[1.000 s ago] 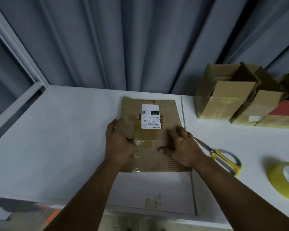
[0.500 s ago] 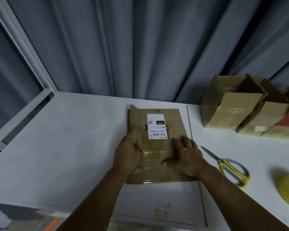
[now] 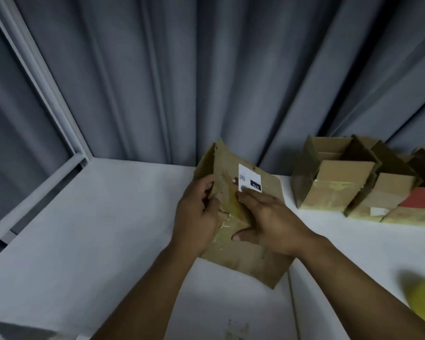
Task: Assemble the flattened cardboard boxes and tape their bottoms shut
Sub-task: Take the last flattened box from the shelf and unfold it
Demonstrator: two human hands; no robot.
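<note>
Since the earlier frame, the cardboard box (image 3: 255, 261) has turned clockwise at frame centre, and its left panel has risen off the table (image 3: 96, 229).

Head view:
- The left hand (image 3: 196, 217) grips the raised left panel, fingers curled over its edge.
- The right hand (image 3: 270, 219) lies flat on the box face, fingers straight, one fingertip on the white label (image 3: 252, 177).
- The label reads "070" in white on a dark block, beside a square code. Smaller print is illegible.
- The assembled boxes (image 3: 339, 190) stand in a row at right of frame, top flaps raised. Their interiors are in shadow, so contents cannot be told. One carries a red panel (image 3: 420, 197).
- A yellow tape roll (image 3: 421, 300) lies at lower right.
</note>
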